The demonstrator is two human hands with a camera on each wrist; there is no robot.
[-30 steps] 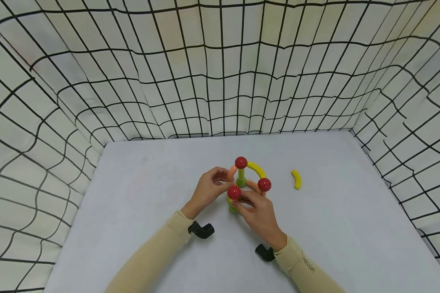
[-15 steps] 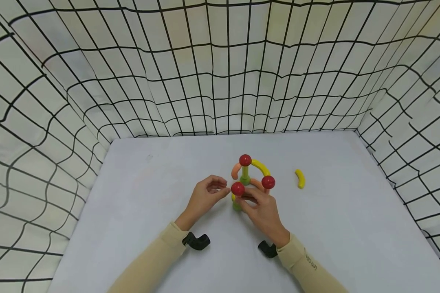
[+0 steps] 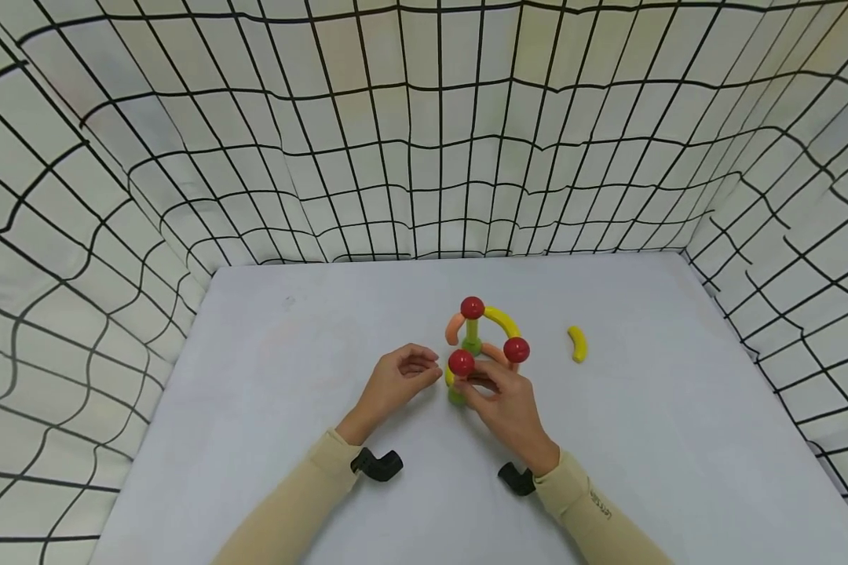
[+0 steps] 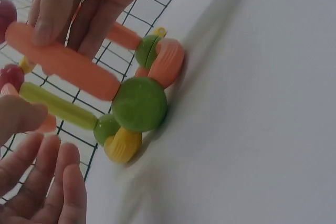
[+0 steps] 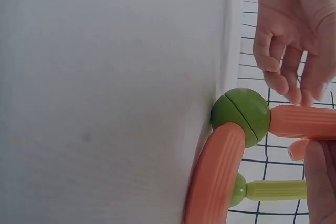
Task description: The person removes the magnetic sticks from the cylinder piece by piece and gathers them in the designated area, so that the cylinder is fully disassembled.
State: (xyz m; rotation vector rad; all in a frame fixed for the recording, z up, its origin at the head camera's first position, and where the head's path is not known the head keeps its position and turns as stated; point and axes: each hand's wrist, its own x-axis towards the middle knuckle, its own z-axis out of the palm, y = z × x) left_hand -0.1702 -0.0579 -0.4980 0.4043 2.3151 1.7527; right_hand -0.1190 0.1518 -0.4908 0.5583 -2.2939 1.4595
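A toy frame of balls and rods stands on the table, with red balls on top and green balls at its base. My right hand [image 3: 503,404] pinches the upright orange rod [image 4: 68,66] between thumb and fingers, below the nearest red ball [image 3: 461,362]. That rod rises from a green ball [image 4: 139,104]. My left hand [image 3: 399,384] is just left of the frame, its fingers loosely bent and holding nothing. Behind it, a curved orange rod [image 3: 455,329] hangs from the back red ball [image 3: 472,307]. A curved yellow rod [image 3: 503,319] links this ball to the right red ball [image 3: 517,349].
A loose curved yellow rod [image 3: 577,344] lies on the white table [image 3: 311,329], right of the frame. Black netting [image 3: 424,165] over pale walls encloses the table's back and sides. Black curved mounts [image 3: 381,466] show at both wrists.
My left hand has let go of the curved orange rod at the frame's left and drawn back toward me. My right hand keeps its pinch. The head view has shifted slightly.
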